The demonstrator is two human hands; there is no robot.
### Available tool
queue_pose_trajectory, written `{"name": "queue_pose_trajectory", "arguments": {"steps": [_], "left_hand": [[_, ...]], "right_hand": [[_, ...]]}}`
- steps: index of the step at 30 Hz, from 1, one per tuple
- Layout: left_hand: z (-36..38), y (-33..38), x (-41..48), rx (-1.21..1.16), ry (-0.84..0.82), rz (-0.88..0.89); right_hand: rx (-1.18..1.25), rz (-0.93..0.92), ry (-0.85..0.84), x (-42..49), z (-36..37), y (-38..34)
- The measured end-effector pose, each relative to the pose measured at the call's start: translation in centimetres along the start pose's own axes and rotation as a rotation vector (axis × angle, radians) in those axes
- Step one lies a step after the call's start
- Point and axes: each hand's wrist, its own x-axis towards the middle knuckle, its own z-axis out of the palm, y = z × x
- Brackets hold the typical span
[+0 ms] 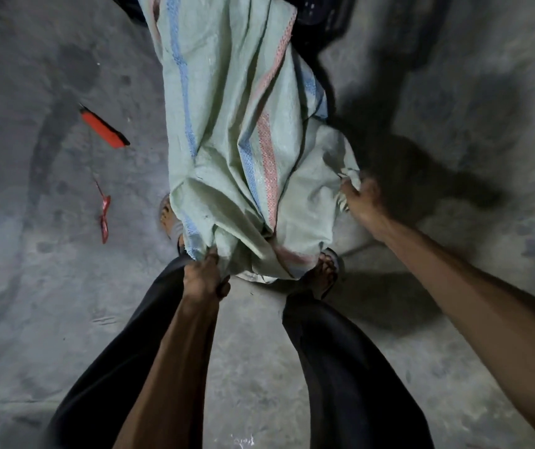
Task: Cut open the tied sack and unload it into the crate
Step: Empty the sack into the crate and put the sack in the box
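Observation:
A pale green woven sack with blue and red stripes stretches from my feet up to a dark crate at the top of the view, its far end over the crate. My left hand grips the sack's near left corner. My right hand holds the near right corner, slightly blurred. The sack's contents are hidden. A red and black cutter lies on the floor to the left, apart from both hands.
A red string lies on the concrete floor below the cutter. My sandalled feet stand under the sack's near end, dark trousers below them. Dark stains mark the floor at left.

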Motion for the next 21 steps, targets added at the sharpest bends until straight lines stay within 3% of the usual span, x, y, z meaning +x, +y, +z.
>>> {"name": "queue_pose_trajectory", "arguments": {"steps": [4,8,13,21], "left_hand": [[-4.7,5.9,-6.8,-0.076,-0.069,0.127],[-8.7,13.7,-15.7,-0.111,-0.146,0.236],[-13.8,24.2,-24.8,0.018,-0.233,0.37],[-19.6,37.4,-33.7,0.022,-0.402,0.501]], "right_hand": [[0.145,0.041,0.117,-7.1,-4.8,-6.6],[0.234,0.016,0.111,-16.1,-9.6,-16.5],[0.319,0.066,0.139,-25.9,-15.7,-25.7],[0.589,0.099,0.25,-31.9,-23.1,-39.3]]}}
